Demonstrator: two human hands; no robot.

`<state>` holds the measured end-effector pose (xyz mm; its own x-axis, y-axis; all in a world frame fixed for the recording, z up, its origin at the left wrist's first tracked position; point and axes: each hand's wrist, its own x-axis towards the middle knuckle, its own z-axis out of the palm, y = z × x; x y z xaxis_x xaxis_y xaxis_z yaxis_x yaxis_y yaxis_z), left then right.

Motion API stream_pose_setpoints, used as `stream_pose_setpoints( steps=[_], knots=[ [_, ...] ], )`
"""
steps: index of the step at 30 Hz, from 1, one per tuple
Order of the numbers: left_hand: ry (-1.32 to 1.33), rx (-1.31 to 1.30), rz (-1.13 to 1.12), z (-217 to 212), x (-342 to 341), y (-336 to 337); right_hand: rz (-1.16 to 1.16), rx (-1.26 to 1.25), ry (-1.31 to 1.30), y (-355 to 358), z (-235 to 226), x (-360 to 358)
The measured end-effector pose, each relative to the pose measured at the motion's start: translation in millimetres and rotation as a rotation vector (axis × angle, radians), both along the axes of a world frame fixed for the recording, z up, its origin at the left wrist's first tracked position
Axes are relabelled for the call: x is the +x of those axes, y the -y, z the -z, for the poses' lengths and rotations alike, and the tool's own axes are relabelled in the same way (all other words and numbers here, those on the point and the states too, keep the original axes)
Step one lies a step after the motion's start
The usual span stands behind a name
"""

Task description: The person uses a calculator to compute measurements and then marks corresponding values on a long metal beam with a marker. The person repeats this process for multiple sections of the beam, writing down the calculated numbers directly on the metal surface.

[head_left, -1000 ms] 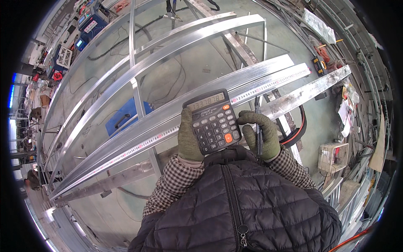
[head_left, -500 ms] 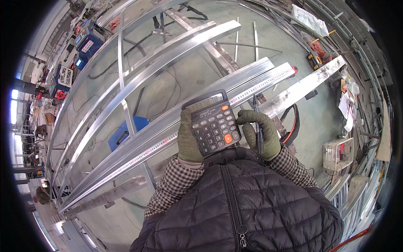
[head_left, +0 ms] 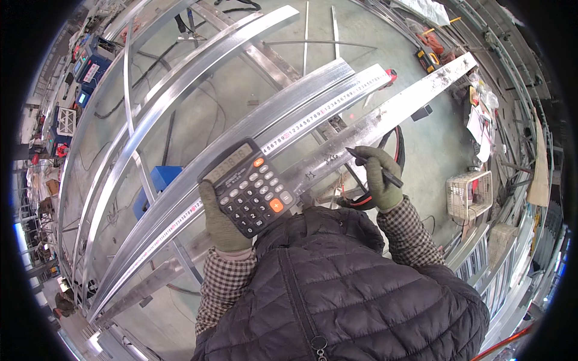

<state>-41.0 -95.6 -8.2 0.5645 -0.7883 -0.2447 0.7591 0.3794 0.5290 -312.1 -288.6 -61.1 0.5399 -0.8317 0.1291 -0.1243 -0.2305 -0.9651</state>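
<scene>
My left hand (head_left: 221, 227), in a green glove, is wrapped round the left edge of a dark calculator (head_left: 248, 194) with orange keys and a lit grey display. In my gloved right hand (head_left: 383, 183) is a black marker pen (head_left: 392, 178), its tip at the upper face of a flat metal bar (head_left: 397, 114). Dark handwritten marks show on that bar beside the tip. Behind the calculator, a white tape measure blade (head_left: 301, 126) lies stretched along shiny metal profiles (head_left: 325, 81); its red end (head_left: 391, 76) sits at their far right.
Long curved metal profiles (head_left: 174, 99) span the left side over a cross-member. A blue object (head_left: 164, 178) lies beneath them. To the right stand a cream plastic basket (head_left: 468, 197), papers (head_left: 480, 135) and a yellow-black tool (head_left: 428, 61). Blue machines (head_left: 90, 69) line the far left.
My right hand has shifted from beside the calculator to the metal bar, the pen now tilted onto it. My left hand and the calculator sit lower left, and the view has turned rightward.
</scene>
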Motion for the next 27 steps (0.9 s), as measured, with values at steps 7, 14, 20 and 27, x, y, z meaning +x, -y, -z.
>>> stream_pose_setpoints(
  steps=[7, 14, 20, 27],
  knots=[
    [-0.004, 0.055, -0.032, 4, 0, -10, -0.179, -0.045, -0.123, -4, 32, 16],
    [-0.003, 0.097, -0.023, 5, -5, -13, -0.199, -0.259, -0.098, -13, 51, 33],
    [-0.078, 0.066, 0.016, 11, -11, -11, -0.204, -0.391, -0.094, -11, 53, 38],
    [-0.11, 0.129, -0.012, 16, -14, -12, -0.239, -0.325, -0.159, -11, 52, 32]
  ],
)
